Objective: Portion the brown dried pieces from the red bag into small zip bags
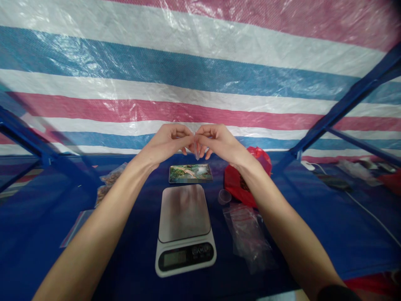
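My left hand (171, 143) and my right hand (219, 143) meet above the far part of the blue surface, fingers bent in a pinch. Between the fingertips is a small clear plastic bag (197, 151), seen nearly edge-on with a reddish line; both hands grip it. Below them lies a phone (190, 173) with a colourful picture on its screen. Closer to me stands a kitchen scale (184, 214) with a bare metal plate; its display is too dim to read surely. My right forearm partly covers a red plastic bag (232, 179) with brownish contents.
Right of the scale are a small clear cup (224, 196) and a pile of clear zip bags (246, 230). Bags of brown pieces (113, 177) lie beside my left forearm. Blue metal braces (332, 108) flank both sides; a striped sheet (200, 75) hangs behind. A white cable (372, 215) runs at right.
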{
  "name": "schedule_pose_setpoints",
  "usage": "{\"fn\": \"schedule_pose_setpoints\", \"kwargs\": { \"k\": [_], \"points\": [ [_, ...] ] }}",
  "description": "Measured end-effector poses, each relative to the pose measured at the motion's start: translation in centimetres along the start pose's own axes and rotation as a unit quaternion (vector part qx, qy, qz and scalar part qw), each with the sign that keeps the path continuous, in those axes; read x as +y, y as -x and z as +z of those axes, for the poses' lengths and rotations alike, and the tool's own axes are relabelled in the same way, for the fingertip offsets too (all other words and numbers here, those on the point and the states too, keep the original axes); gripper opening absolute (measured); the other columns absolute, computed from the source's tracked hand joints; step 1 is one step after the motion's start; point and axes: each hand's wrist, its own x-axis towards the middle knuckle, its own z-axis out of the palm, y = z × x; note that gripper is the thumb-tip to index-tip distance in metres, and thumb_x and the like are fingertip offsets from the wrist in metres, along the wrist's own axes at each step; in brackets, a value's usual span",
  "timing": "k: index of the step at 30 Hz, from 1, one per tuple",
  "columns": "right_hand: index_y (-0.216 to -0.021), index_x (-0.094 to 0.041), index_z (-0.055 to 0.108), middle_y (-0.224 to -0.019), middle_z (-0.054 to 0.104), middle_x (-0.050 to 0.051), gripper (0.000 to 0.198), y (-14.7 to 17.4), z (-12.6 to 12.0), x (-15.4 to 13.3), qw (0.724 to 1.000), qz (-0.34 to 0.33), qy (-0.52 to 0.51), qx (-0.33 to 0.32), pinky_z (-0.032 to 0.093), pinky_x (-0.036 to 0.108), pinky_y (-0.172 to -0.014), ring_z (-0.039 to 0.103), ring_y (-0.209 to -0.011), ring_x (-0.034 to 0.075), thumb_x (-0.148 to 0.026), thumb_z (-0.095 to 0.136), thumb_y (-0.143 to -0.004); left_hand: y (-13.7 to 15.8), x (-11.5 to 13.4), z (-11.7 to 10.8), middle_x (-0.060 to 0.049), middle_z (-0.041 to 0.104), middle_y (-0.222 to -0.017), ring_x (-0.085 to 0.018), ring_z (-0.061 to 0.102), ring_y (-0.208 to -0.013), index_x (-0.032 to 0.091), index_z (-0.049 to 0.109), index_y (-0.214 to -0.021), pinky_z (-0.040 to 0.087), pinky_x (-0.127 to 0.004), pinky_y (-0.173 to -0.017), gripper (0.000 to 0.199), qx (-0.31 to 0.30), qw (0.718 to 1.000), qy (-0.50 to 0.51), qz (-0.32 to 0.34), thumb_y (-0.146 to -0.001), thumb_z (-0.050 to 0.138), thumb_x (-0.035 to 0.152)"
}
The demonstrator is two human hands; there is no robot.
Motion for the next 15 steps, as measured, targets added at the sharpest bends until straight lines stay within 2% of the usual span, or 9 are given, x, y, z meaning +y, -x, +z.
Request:
{"fn": "schedule_pose_setpoints", "kwargs": {
  "k": [4, 7, 9, 12, 15],
  "points": [
    [-0.082, -0.019, 0.064, -0.067, 0.069, 0.001, 0.017, -0.1, 0.2, 0.3, 1.0, -0.01, 0.01, 0.02, 0.051, 0.024, -0.048, 0.066, -0.055, 0.013, -0.028, 0.059, -0.095, 0.1, 0.5, 0.2, -0.002, 0.072, -0.063, -0.012, 0.067, -0.057, 0.017, 0.071, -0.071, 0.046, -0.023, -0.054, 0.028, -0.033, 0.998, -0.061, -0.004, -0.092, 0.063, 0.033],
    [-0.081, -0.02, 0.064, -0.068, 0.067, 0.001, 0.016, 0.0, 0.2, 0.3, 0.999, -0.007, 0.035, 0.006, 0.049, 0.027, -0.05, 0.064, -0.055, 0.014, -0.028, 0.058, -0.094, 0.3, 0.9, 0.3, 0.0, 0.065, -0.054, -0.011, 0.061, -0.051, 0.019, 0.064, -0.06, 0.041, -0.024, -0.051, 0.027, -0.027, 0.994, -0.108, 0.001, -0.086, 0.059, 0.025],
    [-0.074, -0.021, 0.06, -0.065, 0.063, -0.001, 0.017, 0.2, 0.2, 0.1, 0.996, -0.015, 0.093, 0.003, 0.044, 0.027, -0.052, 0.059, -0.055, 0.013, -0.022, 0.059, -0.091, 0.5, 1.0, 0.6, 0.001, 0.059, -0.049, -0.011, 0.055, -0.048, 0.02, 0.059, -0.053, 0.035, -0.025, -0.049, 0.029, -0.013, 0.986, -0.167, -0.007, -0.081, 0.06, 0.023],
    [-0.06, -0.023, 0.051, -0.058, 0.051, -0.003, 0.025, 0.5, 0.3, -0.5, 0.964, -0.016, 0.262, 0.049, 0.032, 0.03, -0.056, 0.046, -0.057, 0.013, -0.014, 0.063, -0.081, 0.6, 1.2, 1.0, 0.003, 0.051, -0.045, -0.011, 0.046, -0.047, 0.021, 0.052, -0.046, 0.024, -0.027, -0.048, 0.033, 0.024, 0.96, -0.276, -0.027, -0.077, 0.064, 0.025],
    [-0.058, -0.023, 0.047, -0.058, 0.048, -0.002, 0.028, 0.6, 0.6, -0.9, 0.918, 0.012, 0.379, 0.112, 0.025, 0.034, -0.06, 0.039, -0.059, 0.014, -0.016, 0.068, -0.075, 0.6, 1.3, 1.1, 0.003, 0.05, -0.045, -0.011, 0.045, -0.05, 0.021, 0.055, -0.047, 0.024, -0.028, -0.05, 0.032, 0.036, 0.946, -0.319, -0.035, -0.076, 0.066, 0.026]
  ]
}}
